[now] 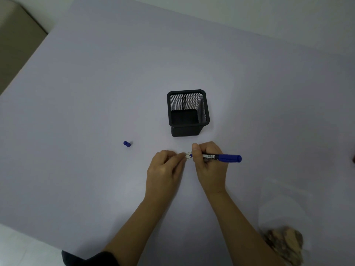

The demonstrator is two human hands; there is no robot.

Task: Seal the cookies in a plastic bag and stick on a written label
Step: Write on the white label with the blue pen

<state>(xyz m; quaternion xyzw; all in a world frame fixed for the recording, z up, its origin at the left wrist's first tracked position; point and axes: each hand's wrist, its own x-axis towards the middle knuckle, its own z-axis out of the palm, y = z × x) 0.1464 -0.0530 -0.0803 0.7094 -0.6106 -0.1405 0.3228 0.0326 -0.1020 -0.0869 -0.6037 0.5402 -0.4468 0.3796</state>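
My right hand [210, 166] grips a blue marker [222, 157] with its tip down on a small white label [188, 156] lying on the table. My left hand [165, 167] pinches the label's left end with its fingertips. The marker's blue cap [127, 144] lies loose on the table to the left. At the lower right a clear plastic bag [282, 212] lies flat, with brown cookies [284, 242] inside its near end.
A black mesh pen holder [188, 113] stands just beyond my hands, with nothing inside. The lilac table [96, 83] ends at the left and near-left edges, with pale floor below. A dark sleeve [88, 259] shows at the bottom.
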